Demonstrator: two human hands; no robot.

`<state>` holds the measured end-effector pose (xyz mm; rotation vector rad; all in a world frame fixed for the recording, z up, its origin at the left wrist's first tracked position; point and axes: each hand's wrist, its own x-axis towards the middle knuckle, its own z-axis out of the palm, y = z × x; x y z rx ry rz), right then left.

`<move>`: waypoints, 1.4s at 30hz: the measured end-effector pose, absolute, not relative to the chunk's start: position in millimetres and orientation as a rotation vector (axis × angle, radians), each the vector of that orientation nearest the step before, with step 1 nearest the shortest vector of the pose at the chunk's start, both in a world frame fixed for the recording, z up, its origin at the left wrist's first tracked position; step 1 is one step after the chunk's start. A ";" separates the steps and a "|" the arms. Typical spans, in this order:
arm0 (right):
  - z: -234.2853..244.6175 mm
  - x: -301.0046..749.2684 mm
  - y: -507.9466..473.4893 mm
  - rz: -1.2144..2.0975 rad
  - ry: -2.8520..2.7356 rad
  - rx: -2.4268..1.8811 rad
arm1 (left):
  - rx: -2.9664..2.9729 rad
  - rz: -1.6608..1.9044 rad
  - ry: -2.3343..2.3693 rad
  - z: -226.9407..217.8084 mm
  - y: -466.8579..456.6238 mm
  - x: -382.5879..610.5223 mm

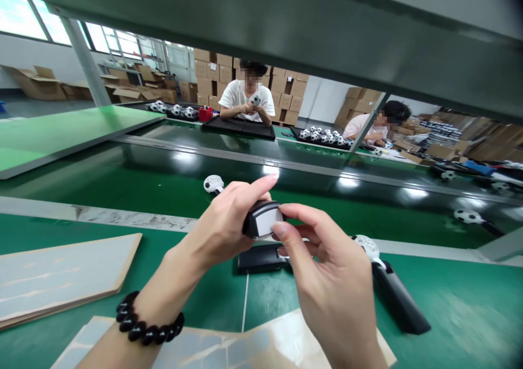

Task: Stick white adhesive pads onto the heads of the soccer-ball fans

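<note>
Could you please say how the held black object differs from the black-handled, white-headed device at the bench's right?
The held black object is raised in the left hand, the right hand at its near end; the black-handled, white-headed device lies on the green bench. The held object shows a white end panel; the lying device shows a white, ball-shaped head. Both are partly black.

Black handle (250, 226), held upright-ended in my left hand (229, 212), its flat pale end (266, 222) turned toward me, edge pinched by my right hand (333, 271)
</note>
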<state>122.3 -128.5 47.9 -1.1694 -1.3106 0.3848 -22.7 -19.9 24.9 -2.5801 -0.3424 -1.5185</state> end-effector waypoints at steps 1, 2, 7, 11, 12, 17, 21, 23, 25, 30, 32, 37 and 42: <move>47.9 122.5 -128.1 0.389 -1.304 -1.188 | -2.558 -1.488 -0.365 25.8 -20.2 -23.3; 48.2 122.8 -127.7 0.405 -1.297 -1.203 | -2.538 -1.464 -0.380 26.4 -20.5 -23.7; 50.8 124.0 -124.9 0.571 -1.322 -1.230 | -2.501 -1.335 -0.416 27.1 -20.0 -25.4; 44.8 122.5 -122.0 0.577 -1.334 -1.222 | -2.518 -1.372 -0.457 26.7 -18.2 -25.6; 41.7 122.1 -120.7 0.547 -1.336 -1.208 | -2.523 -1.389 -0.460 26.5 -17.9 -25.4; 24.4 121.3 -109.1 0.125 -1.468 -0.941 | -2.520 -1.387 -0.513 26.1 -18.2 -24.1; 21.5 119.6 -102.4 0.087 -1.365 -0.968 | -2.511 -1.337 -0.584 26.6 -19.5 -22.8; 24.8 120.2 -100.9 0.107 -1.328 -1.029 | -2.498 -1.308 -0.587 26.1 -19.6 -21.5; 28.4 122.6 -99.3 0.122 -1.314 -1.090 | -2.491 -1.265 -0.567 25.0 -19.4 -19.0; 31.6 131.7 -101.4 -0.069 -1.368 -1.137 | -2.572 -1.245 -0.571 20.0 -18.6 -12.2; 37.3 134.0 -111.1 -0.198 -1.391 -1.076 | -2.642 -1.313 -0.664 17.4 -16.3 -14.0; 68.1 136.6 -142.1 -0.019 -1.168 -1.114 | -2.713 -1.336 -0.852 16.4 -11.4 -29.2; 76.0 133.4 -139.6 0.942 -0.999 -1.095 | -2.825 -1.398 -0.485 29.2 -24.1 -26.9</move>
